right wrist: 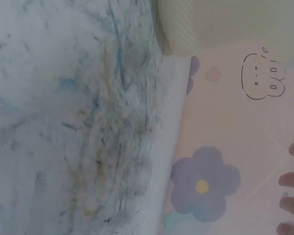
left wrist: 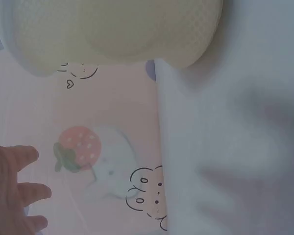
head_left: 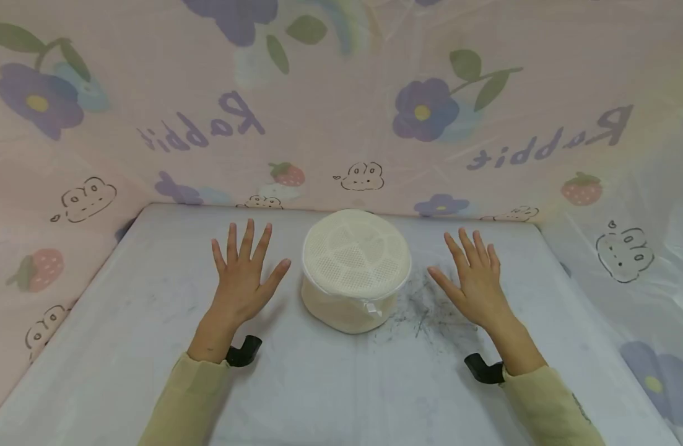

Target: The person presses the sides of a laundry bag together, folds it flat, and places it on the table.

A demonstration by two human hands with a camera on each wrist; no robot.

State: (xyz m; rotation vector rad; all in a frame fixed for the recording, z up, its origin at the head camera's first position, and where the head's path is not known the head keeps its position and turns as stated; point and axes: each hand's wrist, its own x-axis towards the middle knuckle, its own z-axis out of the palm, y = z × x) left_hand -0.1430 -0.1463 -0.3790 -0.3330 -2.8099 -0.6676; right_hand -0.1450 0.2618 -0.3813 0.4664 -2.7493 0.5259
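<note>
A round, drum-shaped cream mesh bag [head_left: 356,254] stands on the white table, its flat top patterned with small holes and a small shiny tab at its front edge. To its left, my left hand [head_left: 239,286] hovers palm down with the fingers spread and holds nothing. On the other side my right hand [head_left: 477,291] is likewise spread and free of any object. Both hands are apart from the bag. In the left wrist view the bag's side [left wrist: 112,29] fills the top; the right wrist view has its edge [right wrist: 201,24] at upper right.
The white table [head_left: 352,396] has dark smudges right of the bag. Patterned sheeting [head_left: 330,124] with flowers, strawberries and rabbits rises behind and at both sides. A black bent piece [head_left: 244,351] sits at my left wrist, another black piece [head_left: 483,369] at my right.
</note>
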